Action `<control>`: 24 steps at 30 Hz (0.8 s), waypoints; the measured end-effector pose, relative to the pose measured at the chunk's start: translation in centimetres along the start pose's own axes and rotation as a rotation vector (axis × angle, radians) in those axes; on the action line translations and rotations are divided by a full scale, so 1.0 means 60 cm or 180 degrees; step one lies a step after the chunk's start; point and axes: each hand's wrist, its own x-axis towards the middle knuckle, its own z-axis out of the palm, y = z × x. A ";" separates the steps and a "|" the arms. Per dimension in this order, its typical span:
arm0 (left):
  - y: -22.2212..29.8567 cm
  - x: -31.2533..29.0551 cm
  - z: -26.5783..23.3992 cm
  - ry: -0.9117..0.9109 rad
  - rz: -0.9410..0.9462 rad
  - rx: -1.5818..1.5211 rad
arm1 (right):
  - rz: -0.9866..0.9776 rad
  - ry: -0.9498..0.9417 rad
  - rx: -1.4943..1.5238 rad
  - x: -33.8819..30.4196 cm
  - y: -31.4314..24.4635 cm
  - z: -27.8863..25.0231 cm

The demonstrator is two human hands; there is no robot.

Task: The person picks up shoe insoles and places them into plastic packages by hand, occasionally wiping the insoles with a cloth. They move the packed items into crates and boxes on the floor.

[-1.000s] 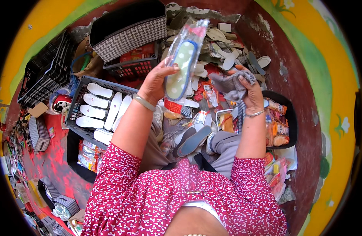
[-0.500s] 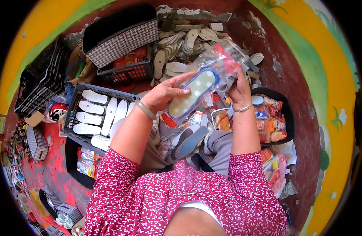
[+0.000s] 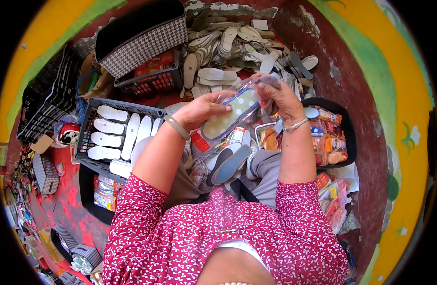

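Observation:
A pale green insole (image 3: 233, 118) with white polka dots and a blue edge is held up before me, tilted with its far end to the right. My left hand (image 3: 203, 109) closes on its left edge, thumb on top. Clear plastic of a bag (image 3: 262, 105) covers at least the far part of the insole. The bag's gathered end is pinched in my right hand (image 3: 286, 100). Below, near my lap, lie grey-blue insoles (image 3: 232, 165) and loose clear plastic wrap.
A grey crate (image 3: 90, 147) of white insoles stands at my left. Behind are a houndstooth bin (image 3: 145, 47), a black crate (image 3: 149, 83) and a heap of pale insoles (image 3: 223, 45). At right sits a black bin (image 3: 347, 142) of wrapped packs, beside a maroon wall (image 3: 342, 85).
My right hand has come lower and closer to the insole, bringing the bag down around it. The plastic that was raised beyond the insole is now bunched at its far end.

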 end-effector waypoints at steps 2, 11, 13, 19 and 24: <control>0.002 -0.003 0.002 0.0057 0.0117 -0.0017 | 0.0007 0.0472 0.0670 -0.001 -0.005 0.002; 0.021 -0.004 -0.006 0.0319 0.0953 -0.0607 | -0.0263 0.0409 0.0532 -0.005 -0.014 -0.001; 0.018 0.000 0.008 0.0248 0.0943 -0.0589 | -0.0343 0.0478 0.0734 -0.001 -0.007 0.017; 0.007 -0.004 0.028 0.0030 0.0726 -0.0356 | -0.0628 0.0806 0.0849 0.010 0.019 0.026; 0.007 0.011 0.001 0.0302 0.0838 0.0130 | -0.0626 0.0875 0.0278 0.000 0.016 0.037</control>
